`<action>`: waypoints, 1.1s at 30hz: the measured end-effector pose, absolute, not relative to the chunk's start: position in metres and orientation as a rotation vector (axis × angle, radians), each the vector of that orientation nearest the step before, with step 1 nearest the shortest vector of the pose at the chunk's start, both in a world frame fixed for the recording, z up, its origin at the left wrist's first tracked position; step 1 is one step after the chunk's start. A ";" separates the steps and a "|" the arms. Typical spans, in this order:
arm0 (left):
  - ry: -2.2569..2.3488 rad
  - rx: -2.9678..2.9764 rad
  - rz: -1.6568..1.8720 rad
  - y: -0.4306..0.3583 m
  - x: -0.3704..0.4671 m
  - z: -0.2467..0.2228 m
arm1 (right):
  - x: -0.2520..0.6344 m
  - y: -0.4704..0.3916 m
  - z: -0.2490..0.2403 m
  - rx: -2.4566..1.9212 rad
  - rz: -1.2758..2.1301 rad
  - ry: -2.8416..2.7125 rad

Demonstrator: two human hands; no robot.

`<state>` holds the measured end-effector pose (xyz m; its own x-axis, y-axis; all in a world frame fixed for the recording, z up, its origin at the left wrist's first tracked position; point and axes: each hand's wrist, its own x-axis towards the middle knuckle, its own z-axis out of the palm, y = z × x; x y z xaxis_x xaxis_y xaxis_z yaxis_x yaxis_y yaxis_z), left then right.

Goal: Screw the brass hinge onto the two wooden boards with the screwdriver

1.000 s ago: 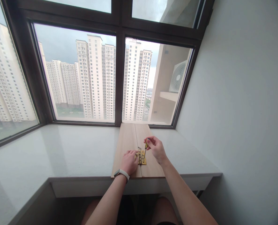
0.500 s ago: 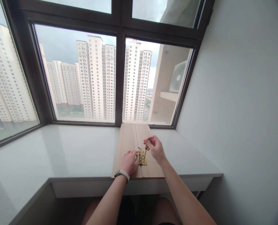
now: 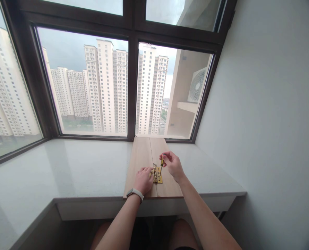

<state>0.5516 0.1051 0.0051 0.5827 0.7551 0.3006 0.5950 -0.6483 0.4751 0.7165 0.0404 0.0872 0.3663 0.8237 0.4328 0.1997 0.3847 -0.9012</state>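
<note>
Two pale wooden boards (image 3: 142,152) lie side by side, with a thin seam between them. Across that seam sits a brass-coloured hinge (image 3: 158,178) near the boards' front end. My left hand (image 3: 144,180) rests on the left board with its fingers on the hinge's left leaf, pressing it down. In my right hand (image 3: 173,166) is a small screwdriver (image 3: 162,161) with a yellow and dark handle, its tip pointing down at the hinge's right leaf. Some small metal pieces (image 3: 154,164) lie just behind the hinge; they are too small to tell apart.
The boards rest on a white sill (image 3: 97,170) whose front edge runs below my hands. Dark window frames (image 3: 131,86) stand behind it, and a white wall (image 3: 260,104) rises on the right. My knees are under the sill.
The screwdriver handle has turned slightly in my right hand and its fingers have shifted a little. My left hand holds its place on the hinge.
</note>
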 end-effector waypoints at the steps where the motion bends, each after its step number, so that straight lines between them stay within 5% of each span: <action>1: 1.100 2.493 0.700 0.105 0.552 0.005 | 0.716 0.041 0.087 -1.138 0.522 -1.150; 33: 1.080 2.486 0.734 0.108 0.553 0.001 | 0.714 0.043 0.086 -1.114 0.543 -1.180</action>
